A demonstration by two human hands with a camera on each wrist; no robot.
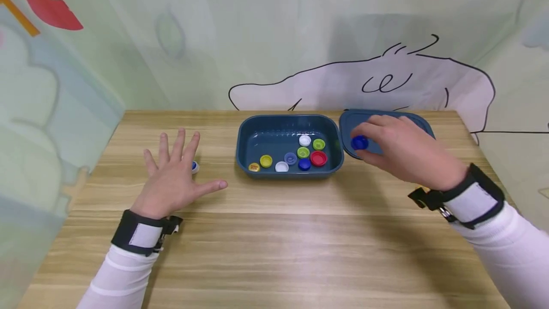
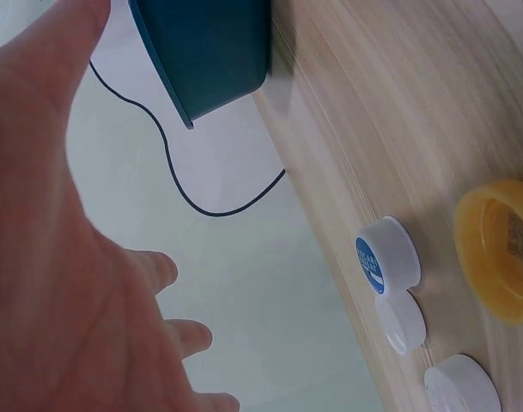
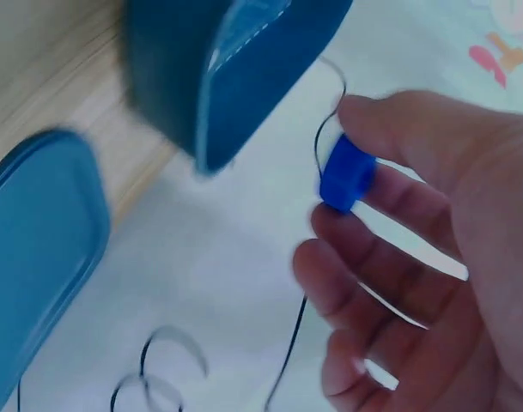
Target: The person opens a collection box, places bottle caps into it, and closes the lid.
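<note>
My right hand (image 1: 405, 151) pinches a blue bottle cap (image 1: 359, 142) between thumb and fingers, up over the dark blue lid. In the right wrist view the same cap sits at the thumb tip and fingertips. Left of it stands a dark blue plastic box (image 1: 289, 175), where several caps lie, among them a red cap (image 1: 318, 158) and a yellow cap (image 1: 266, 161). My left hand (image 1: 169, 182) is spread wide with nothing in it, above several caps it mostly hides. The left wrist view shows these as a white cap with a blue label (image 2: 388, 256), other white ones and a large yellow cap (image 2: 501, 249).
The box's lid (image 1: 351, 120) lies on the wooden table (image 1: 274, 252) right beside the box, partly behind my right hand. A bit of something yellow (image 1: 424, 188) shows under the right wrist. Behind the table hangs a printed cloth (image 1: 266, 37).
</note>
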